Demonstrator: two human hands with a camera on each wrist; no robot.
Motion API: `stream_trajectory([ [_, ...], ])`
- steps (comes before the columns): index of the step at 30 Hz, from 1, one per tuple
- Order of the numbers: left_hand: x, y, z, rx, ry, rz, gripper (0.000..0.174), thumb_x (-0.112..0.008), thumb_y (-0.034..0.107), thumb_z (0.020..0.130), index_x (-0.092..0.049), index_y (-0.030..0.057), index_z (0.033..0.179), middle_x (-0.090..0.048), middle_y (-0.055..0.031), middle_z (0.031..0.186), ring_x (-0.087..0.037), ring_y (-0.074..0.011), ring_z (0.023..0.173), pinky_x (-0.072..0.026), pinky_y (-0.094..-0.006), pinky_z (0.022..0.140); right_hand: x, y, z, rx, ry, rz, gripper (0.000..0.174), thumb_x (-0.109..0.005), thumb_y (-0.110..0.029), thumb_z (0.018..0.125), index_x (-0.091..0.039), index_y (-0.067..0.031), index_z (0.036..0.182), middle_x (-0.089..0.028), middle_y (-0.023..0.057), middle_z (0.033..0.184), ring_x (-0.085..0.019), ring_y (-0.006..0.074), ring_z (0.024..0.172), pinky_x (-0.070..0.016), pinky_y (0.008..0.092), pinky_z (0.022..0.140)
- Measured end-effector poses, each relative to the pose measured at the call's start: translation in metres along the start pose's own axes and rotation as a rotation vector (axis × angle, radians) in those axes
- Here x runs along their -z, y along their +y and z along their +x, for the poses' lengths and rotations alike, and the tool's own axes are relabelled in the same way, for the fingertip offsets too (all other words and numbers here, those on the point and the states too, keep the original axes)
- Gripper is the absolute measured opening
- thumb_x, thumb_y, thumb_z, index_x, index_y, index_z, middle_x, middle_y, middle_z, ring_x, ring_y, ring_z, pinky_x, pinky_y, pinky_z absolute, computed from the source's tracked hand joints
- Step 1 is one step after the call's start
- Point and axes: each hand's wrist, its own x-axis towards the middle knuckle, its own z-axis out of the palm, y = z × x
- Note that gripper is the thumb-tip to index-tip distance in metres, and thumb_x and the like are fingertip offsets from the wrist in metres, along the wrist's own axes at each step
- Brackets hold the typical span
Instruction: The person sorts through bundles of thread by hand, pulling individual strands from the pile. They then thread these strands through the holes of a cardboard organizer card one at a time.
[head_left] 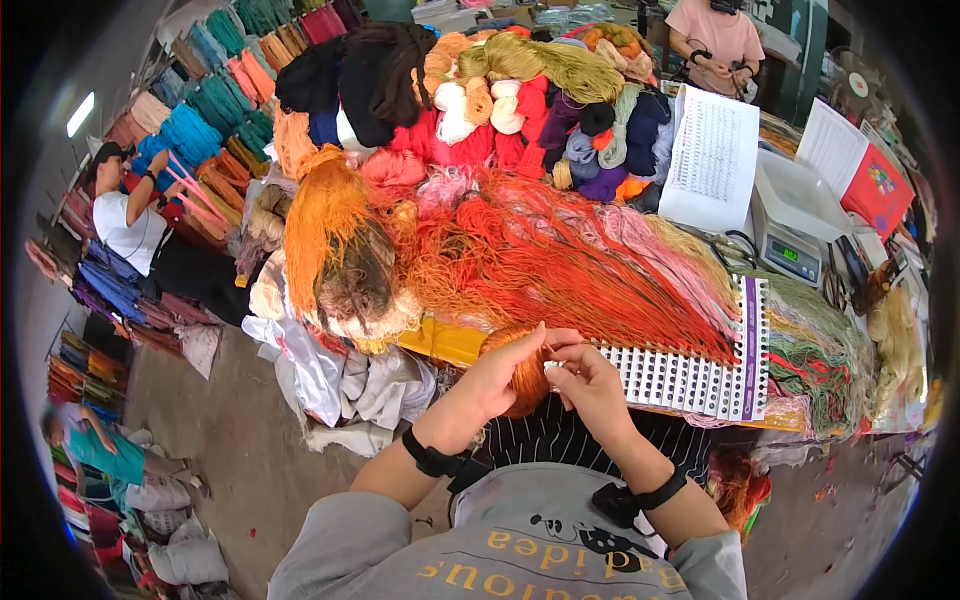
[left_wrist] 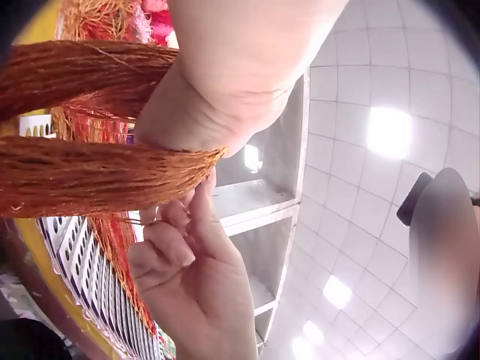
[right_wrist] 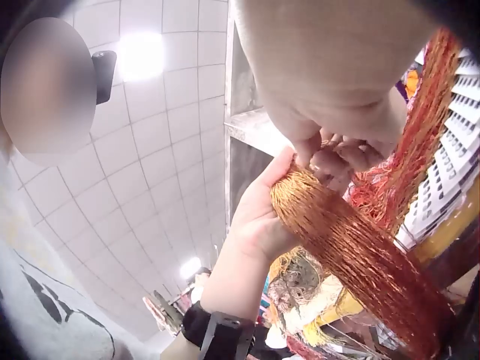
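Obs.: I am holding the orange skein (head_left: 527, 376) at the near edge of the desk (head_left: 440, 342), between my two hands, just above my lap.

Handling (judgement): it is looking light, soft and limp. It is a bundle of many fine strands that will sag and tangle if let go slack, and single threads will snag or pull loose easily. The best hold is round the thick body of the bundle, with only fingertips on the frayed end.

Left hand (head_left: 488, 388): it is wrapping the body of the skein, with palm under it and fingers curled round. From the right wrist view the skein (right_wrist: 352, 247) is running down out of that hand (right_wrist: 259, 217) as one dense rope.

Right hand (head_left: 592, 385): fingers are drawn in, and thumb and fingertips are pinching at the top end of the skein, touching the left hand's fingers. The left wrist view is showing this hand (left_wrist: 195, 292) nipping strands where the bundle (left_wrist: 90, 176) ends. I cannot tell how many strands are in the pinch.

Right of the hands: a white punched card (head_left: 680, 378) is lying flat along the near edge, with orange threads hanging through its holes from the loose thread heap (head_left: 540, 255) behind. Farther right, a scale (head_left: 785, 240) is sitting on the desk, well apart from the skein.
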Motion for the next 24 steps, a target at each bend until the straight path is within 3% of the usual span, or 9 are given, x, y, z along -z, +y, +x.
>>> stream_trajectory([
  [2, -0.003, 0.000, -0.002, 0.060, -0.005, -0.014, 0.043, -0.041, 0.032, 0.097, -0.052, -0.0027, 0.119, -0.054, -0.0136, 0.122, -0.052, -0.0235, 0.112, -0.0425, -0.0380, 0.095, -0.002, 0.001, 0.000, -0.004, 0.163, 0.047, 0.020, -0.060, -0.010, 0.087, -0.055, 0.0010, 0.103, -0.058, 0.0020, 0.077, -0.057, 0.0064, 0.063, -0.0407, 0.0190, 0.049],
  [6, -0.006, -0.002, -0.004, 0.035, -0.017, 0.005, 0.044, -0.041, 0.034, 0.097, -0.052, -0.0017, 0.120, -0.056, -0.0122, 0.117, -0.056, -0.0229, 0.104, -0.0475, -0.0365, 0.086, 0.002, 0.003, 0.003, 0.000, 0.115, 0.082, 0.016, -0.059, -0.009, 0.088, -0.055, 0.0006, 0.100, -0.059, 0.0037, 0.079, -0.060, 0.0078, 0.067, -0.0419, 0.0194, 0.050],
  [8, -0.005, -0.002, -0.004, 0.014, -0.023, 0.046, 0.044, -0.040, 0.033, 0.097, -0.052, -0.0025, 0.120, -0.048, -0.0153, 0.129, -0.050, -0.0247, 0.114, -0.0429, -0.0398, 0.094, 0.004, 0.005, 0.001, -0.014, 0.105, 0.002, 0.011, -0.057, -0.009, 0.089, -0.054, 0.0003, 0.095, -0.061, 0.0052, 0.080, -0.058, 0.0079, 0.064, -0.0428, 0.0194, 0.051],
  [12, 0.000, 0.001, -0.004, 0.002, -0.014, -0.051, 0.044, -0.039, 0.033, 0.097, -0.052, -0.0031, 0.120, -0.047, -0.0159, 0.130, -0.050, -0.0260, 0.115, -0.0434, -0.0415, 0.094, 0.008, 0.004, -0.001, -0.003, 0.053, 0.089, 0.010, -0.054, -0.010, 0.091, -0.053, -0.0005, 0.092, -0.061, 0.0055, 0.081, -0.056, 0.0079, 0.060, -0.0427, 0.0191, 0.054],
  [18, 0.002, -0.002, -0.003, 0.009, 0.007, -0.077, 0.044, -0.039, 0.033, 0.097, -0.051, -0.0024, 0.121, -0.047, -0.0166, 0.130, -0.049, -0.0270, 0.115, -0.0447, -0.0416, 0.092, 0.010, 0.001, -0.002, -0.006, 0.061, 0.138, 0.011, -0.050, -0.012, 0.094, -0.051, -0.0010, 0.093, -0.062, 0.0052, 0.078, -0.053, 0.0074, 0.057, -0.0407, 0.0191, 0.055],
  [21, -0.001, 0.001, -0.005, -0.008, 0.005, -0.075, 0.043, -0.040, 0.033, 0.097, -0.051, -0.0012, 0.120, -0.049, -0.0161, 0.127, -0.048, -0.0268, 0.117, -0.0449, -0.0398, 0.092, 0.011, -0.007, -0.005, -0.038, 0.044, 0.172, 0.013, -0.051, -0.016, 0.093, -0.053, -0.0034, 0.090, -0.055, 0.0006, 0.073, -0.046, 0.0060, 0.054, -0.0377, 0.0199, 0.051],
  [24, 0.000, 0.007, -0.006, -0.044, 0.095, -0.079, 0.043, -0.042, 0.035, 0.096, -0.054, -0.0003, 0.116, -0.055, -0.0137, 0.116, -0.053, -0.0242, 0.108, -0.0453, -0.0372, 0.092, 0.015, -0.016, -0.011, -0.110, -0.042, 0.129, 0.014, -0.053, -0.015, 0.092, -0.057, -0.0027, 0.087, -0.053, -0.0007, 0.070, -0.042, 0.0060, 0.052, -0.0327, 0.0194, 0.049],
])
